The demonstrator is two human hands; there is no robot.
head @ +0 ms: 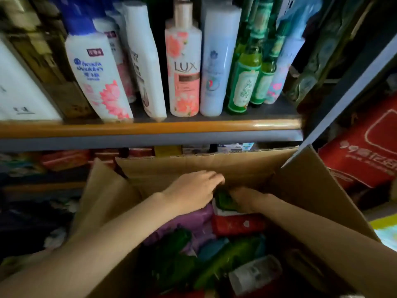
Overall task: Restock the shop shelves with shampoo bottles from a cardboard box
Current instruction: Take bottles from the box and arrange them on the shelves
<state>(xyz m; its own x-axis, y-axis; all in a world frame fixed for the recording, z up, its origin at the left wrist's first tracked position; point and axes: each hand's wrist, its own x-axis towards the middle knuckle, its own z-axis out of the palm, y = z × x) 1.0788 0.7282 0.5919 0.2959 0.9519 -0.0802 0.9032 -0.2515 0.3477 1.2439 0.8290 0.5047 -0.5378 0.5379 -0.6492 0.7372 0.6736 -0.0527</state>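
both hands meet at a green bottle [223, 200] between them: we see left hand [193, 191] spread, right hand [243, 200] gripping it.

Both bare forearms reach forward and downward, the left hand [193, 190] lying palm down with loosely bent fingers, the right hand [243, 200] lower beside it, its fingers hidden from view.

Open cardboard box [305, 190] below shelf [150, 127], bottles [238, 224] jumbled inside.
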